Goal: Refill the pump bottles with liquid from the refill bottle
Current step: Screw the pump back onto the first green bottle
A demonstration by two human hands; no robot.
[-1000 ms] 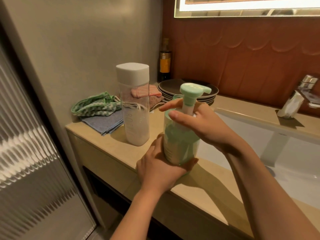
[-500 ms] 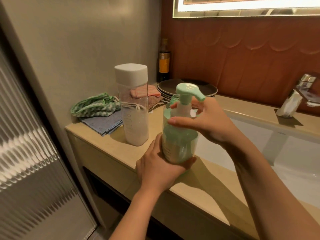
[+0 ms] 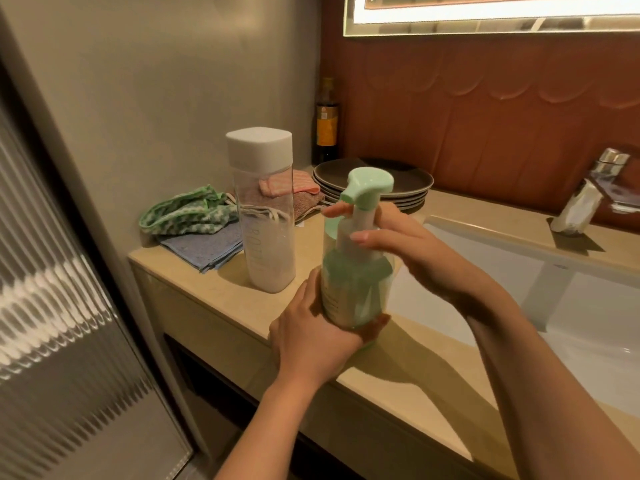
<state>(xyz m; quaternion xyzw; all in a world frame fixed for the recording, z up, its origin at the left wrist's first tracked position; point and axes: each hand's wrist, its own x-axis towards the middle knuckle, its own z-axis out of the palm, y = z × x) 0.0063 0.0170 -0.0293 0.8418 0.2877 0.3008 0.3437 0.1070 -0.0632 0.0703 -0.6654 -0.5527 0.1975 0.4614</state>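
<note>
A clear pump bottle (image 3: 353, 289) with a mint-green pump head (image 3: 369, 184) stands at the counter's front edge. My left hand (image 3: 311, 337) grips its lower body from the front left. My right hand (image 3: 408, 251) curls round the pump's neck and collar, and the pump unit stands raised out of the bottle's mouth. A tall clear refill bottle (image 3: 266, 216) with a white square cap stands upright to the left, white liquid filling its lower part.
Folded cloths (image 3: 194, 216) lie behind the refill bottle by the wall. A stack of dark plates (image 3: 377, 181) and a dark glass bottle (image 3: 327, 123) stand at the back. The white sink basin (image 3: 519, 282) and chrome tap (image 3: 585, 199) are to the right.
My right hand has turned and lifted the pump head, so the pump unit now rises higher out of the bottle. My left hand keeps its hold on the bottle's body.
</note>
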